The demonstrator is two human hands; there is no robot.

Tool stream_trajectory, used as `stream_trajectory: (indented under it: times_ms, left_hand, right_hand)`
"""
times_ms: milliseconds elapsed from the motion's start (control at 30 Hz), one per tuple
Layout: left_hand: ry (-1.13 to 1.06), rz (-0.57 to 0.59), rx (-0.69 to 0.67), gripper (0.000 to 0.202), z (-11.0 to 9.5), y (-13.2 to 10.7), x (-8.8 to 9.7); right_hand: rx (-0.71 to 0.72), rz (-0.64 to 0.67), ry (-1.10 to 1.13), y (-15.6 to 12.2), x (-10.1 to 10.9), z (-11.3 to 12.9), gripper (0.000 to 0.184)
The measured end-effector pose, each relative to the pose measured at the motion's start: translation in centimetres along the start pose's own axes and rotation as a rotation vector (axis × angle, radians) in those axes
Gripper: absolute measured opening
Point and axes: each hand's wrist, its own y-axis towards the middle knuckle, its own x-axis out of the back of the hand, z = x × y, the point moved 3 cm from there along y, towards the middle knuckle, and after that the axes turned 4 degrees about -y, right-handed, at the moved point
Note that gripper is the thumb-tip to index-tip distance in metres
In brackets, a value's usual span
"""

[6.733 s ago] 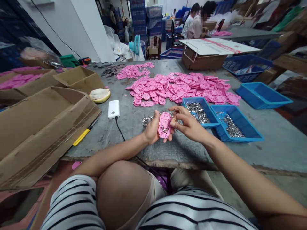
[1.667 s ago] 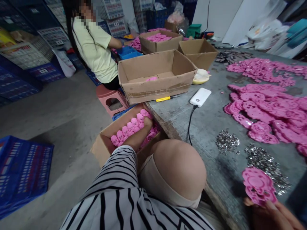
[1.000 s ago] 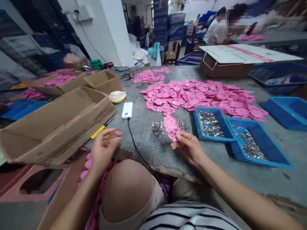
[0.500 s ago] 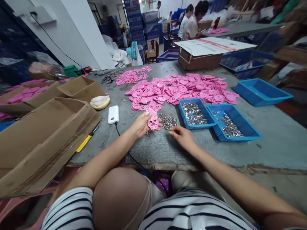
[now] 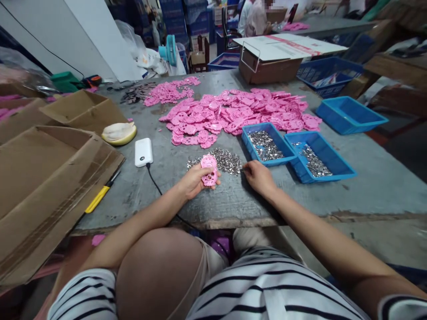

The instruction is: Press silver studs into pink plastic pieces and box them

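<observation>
My left hand is closed on a flat pink plastic piece with holes in it, thumb across its front. Just behind it lies a loose heap of small shiny metal parts. At the heap's right edge is my right hand, its thumb and fingers pinched together; whatever is between the fingertips is too small to make out. A large pile of similar pink pieces spreads farther back on the table.
Two blue trays hold metal parts at the right, with another blue tray behind. Cardboard boxes, a yellow-handled knife, a white power bank with a cable and a fruit rind are at left.
The view has tipped down and shifted. The pink piece in my left hand now sits more upright, its thumb lower across it. My right hand has moved to the heap's right edge.
</observation>
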Motion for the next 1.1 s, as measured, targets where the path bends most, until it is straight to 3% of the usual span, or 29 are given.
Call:
stream_trajectory:
  times_ms: [133, 333, 533, 867, 1100]
  left_hand:
    - [0.042, 0.036, 0.0, 0.018, 0.2, -0.3, -0.1]
    - [0.064, 0.081, 0.032, 0.021, 0.7, -0.2, 0.0]
    - [0.064, 0.091, 0.046, 0.013, 0.8, -0.3, 0.0]
    - [0.051, 0.119, 0.058, 0.019, 0.9, -0.2, 0.1]
    - [0.036, 0.151, 0.055, 0.024, 1.0, -0.2, 0.1]
  right_hand:
    - [0.016, 0.106, -0.239, -0.1, 0.2, 0.7, 0.023]
    - [0.015, 0.161, -0.401, 0.1, 0.2, 1.5, 0.031]
    - [0.04, 0.191, -0.41, -0.1, 0.5, 0.9, 0.029]
    - [0.049, 0.211, -0.383, 0.1, 0.5, 0.6, 0.025]
    - [0.035, 0.151, -0.288, 0.3, 1.0, 1.2, 0.023]
